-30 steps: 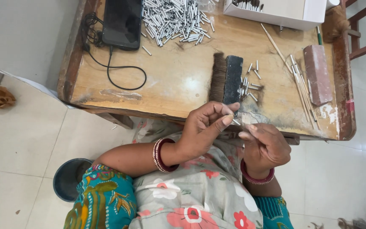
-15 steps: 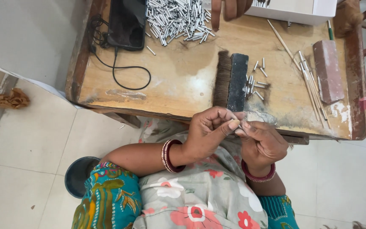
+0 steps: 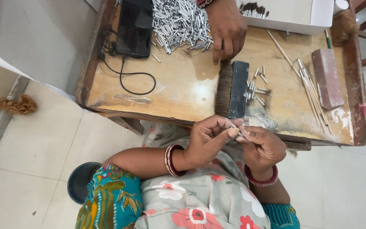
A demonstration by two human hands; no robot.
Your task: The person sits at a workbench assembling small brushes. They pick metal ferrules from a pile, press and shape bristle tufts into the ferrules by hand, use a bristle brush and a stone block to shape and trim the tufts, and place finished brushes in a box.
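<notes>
Right below me, I see the wooden table filling most of the view, with my hands working just off its near edge, over my lap. At the far edge sits a white box, and the only contents I can make out are dark brush tips lined up in its left corner. Beside the box a loose pile of metal tubes lies spread on the wood, next to a black phone with its cable. Another person's hand reaches in from the far side, fingers down on the table just above a black brush block. A few stray tubes lie right of that block, then thin sticks and a reddish stone. My left hand and right hand meet fingertip to fingertip, both pinched closed on one small tube.
</notes>
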